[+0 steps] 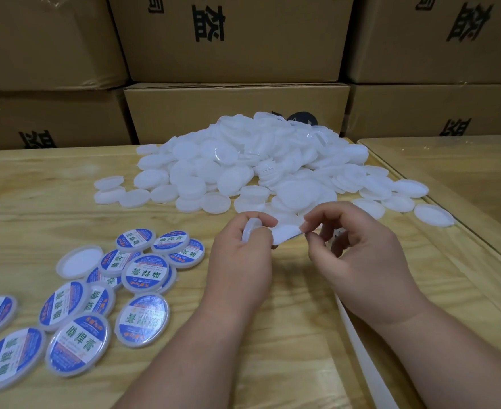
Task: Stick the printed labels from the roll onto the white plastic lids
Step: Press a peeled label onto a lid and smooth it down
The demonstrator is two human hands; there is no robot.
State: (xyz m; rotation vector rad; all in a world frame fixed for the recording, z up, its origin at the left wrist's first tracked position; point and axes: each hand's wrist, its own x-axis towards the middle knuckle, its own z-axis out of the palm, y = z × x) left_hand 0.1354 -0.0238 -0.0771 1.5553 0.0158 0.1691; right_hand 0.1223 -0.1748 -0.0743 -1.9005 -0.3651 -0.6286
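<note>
Wooden tabletop (273, 335) carries, nearest on the left, a cluster of labelled lids (96, 296) beside one bare upturned lid (79, 261). Above its middle, the left hand (240, 261) grips a white lid (250, 230) on edge, while the right hand (358, 258) pinches a label (286, 236) — white back up, just beside that lid. Beyond lies the heap of unlabelled lids (252, 166), then stacked cartons (231, 39).

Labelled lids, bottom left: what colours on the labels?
Blue border, white centre band with green characters, on the labelled lids; head view.
</note>
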